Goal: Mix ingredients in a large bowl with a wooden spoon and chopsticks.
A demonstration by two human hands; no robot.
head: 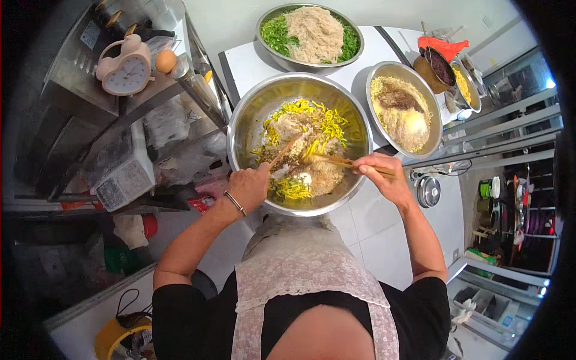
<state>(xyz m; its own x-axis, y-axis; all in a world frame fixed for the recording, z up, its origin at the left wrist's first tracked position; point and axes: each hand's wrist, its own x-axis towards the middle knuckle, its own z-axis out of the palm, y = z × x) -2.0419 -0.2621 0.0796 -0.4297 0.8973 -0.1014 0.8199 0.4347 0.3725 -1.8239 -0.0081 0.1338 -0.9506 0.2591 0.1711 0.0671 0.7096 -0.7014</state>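
Note:
In front of me is a large steel mixing bowl holding yellow-green shreds, pale chopped bits and brown and white powders. My left hand, with a bracelet at its wrist, grips a wooden stick, probably a chopstick, over the bowl's left side; its tip reaches into the food. Over the right rim, my right hand is closed around wooden chopsticks, their far ends blurred among the shreds. Whether the left stick is one or more cannot be told.
Behind stands a steel bowl of chopped greens and pale noodles. To the right is a steel bowl with powders on chopped food, then a brown pot. A pink alarm clock and an egg rest on the left shelf.

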